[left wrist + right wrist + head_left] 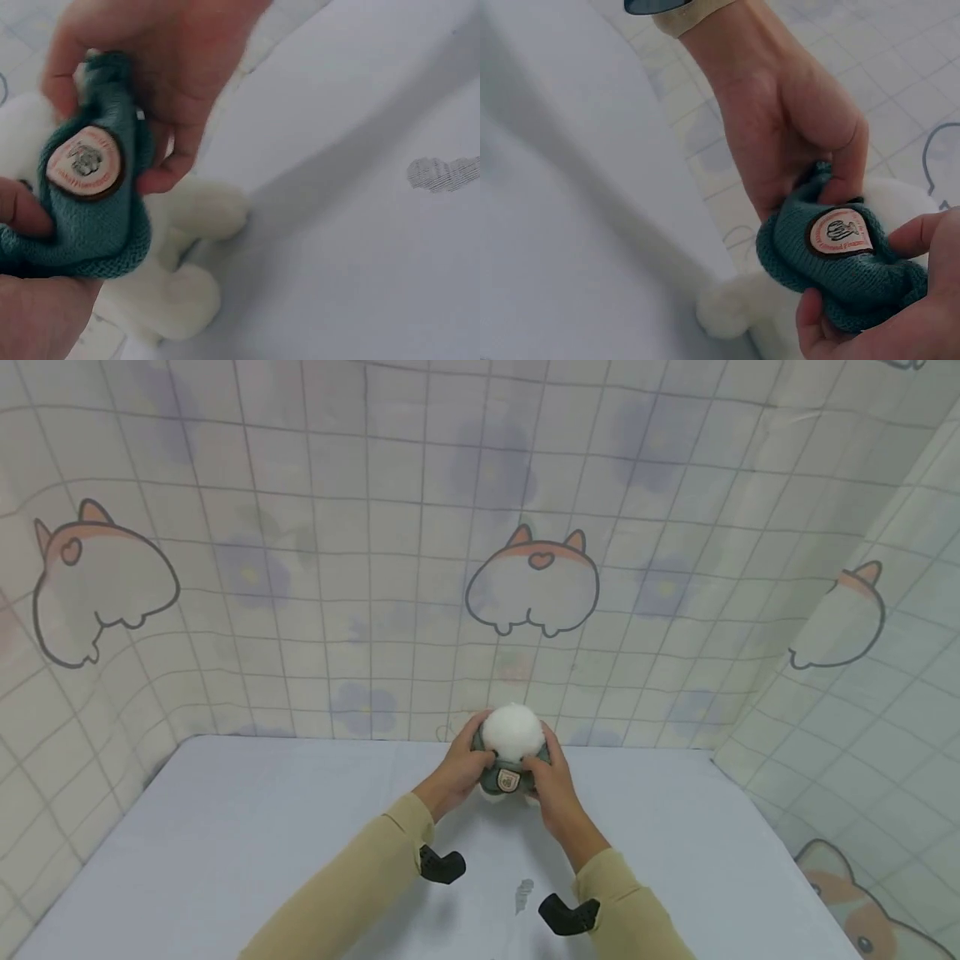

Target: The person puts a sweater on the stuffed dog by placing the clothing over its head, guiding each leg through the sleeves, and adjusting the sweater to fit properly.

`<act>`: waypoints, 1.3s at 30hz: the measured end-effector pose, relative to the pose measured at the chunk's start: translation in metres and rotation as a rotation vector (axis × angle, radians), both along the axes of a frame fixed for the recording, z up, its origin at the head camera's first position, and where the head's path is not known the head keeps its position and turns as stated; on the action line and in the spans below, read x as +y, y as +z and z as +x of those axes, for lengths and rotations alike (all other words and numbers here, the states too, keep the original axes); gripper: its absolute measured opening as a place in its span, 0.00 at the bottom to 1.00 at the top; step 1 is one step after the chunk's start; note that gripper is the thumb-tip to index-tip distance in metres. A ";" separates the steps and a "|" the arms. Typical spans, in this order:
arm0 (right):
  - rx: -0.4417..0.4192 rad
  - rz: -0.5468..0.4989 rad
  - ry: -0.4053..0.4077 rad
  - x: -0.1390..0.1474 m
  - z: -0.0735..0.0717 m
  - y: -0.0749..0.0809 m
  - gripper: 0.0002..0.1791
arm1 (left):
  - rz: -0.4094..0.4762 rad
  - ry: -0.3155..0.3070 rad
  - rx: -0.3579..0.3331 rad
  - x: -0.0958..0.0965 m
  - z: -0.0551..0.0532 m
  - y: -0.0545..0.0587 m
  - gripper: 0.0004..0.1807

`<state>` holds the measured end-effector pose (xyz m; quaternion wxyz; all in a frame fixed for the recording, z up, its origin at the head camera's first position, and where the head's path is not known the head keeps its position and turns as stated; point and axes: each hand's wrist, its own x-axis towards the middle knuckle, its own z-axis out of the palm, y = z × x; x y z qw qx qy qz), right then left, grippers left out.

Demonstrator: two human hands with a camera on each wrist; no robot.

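Note:
A white plush toy (512,732) in a green knitted garment (94,232) is held between both hands near the back edge of the table. On the garment's front sits a round-edged badge (841,232) with a small printed picture. My left hand (459,770) grips the toy's left side in the head view, thumb on its front. My right hand (557,787) grips the opposite side the same way, its thumb close to the badge. Two stubby white legs (196,300) stick out below the garment in the left wrist view. The toy's back and most fingertips behind it are hidden.
A white-covered table (247,852) lies under the hands. Behind it hangs a checked curtain (390,568) with corgi drawings, which continues along both sides. A grey patterned mark (523,895) shows on the tabletop. Black devices (442,865) are worn at both wrists.

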<state>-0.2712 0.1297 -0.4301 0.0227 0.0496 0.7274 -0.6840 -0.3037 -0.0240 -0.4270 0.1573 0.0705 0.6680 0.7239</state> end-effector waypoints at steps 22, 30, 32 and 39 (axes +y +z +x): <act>0.112 0.209 -0.019 0.000 0.000 -0.008 0.53 | -0.122 0.014 0.086 -0.008 -0.005 -0.009 0.50; 0.078 0.347 0.010 0.025 -0.006 -0.002 0.40 | -0.274 0.034 0.192 -0.020 -0.014 -0.004 0.41; 0.072 0.313 0.007 0.029 -0.007 0.002 0.36 | -0.284 0.070 0.194 -0.022 -0.014 -0.001 0.37; 0.068 0.227 -0.034 0.041 -0.005 0.009 0.28 | -0.269 0.191 0.223 -0.027 -0.015 0.004 0.24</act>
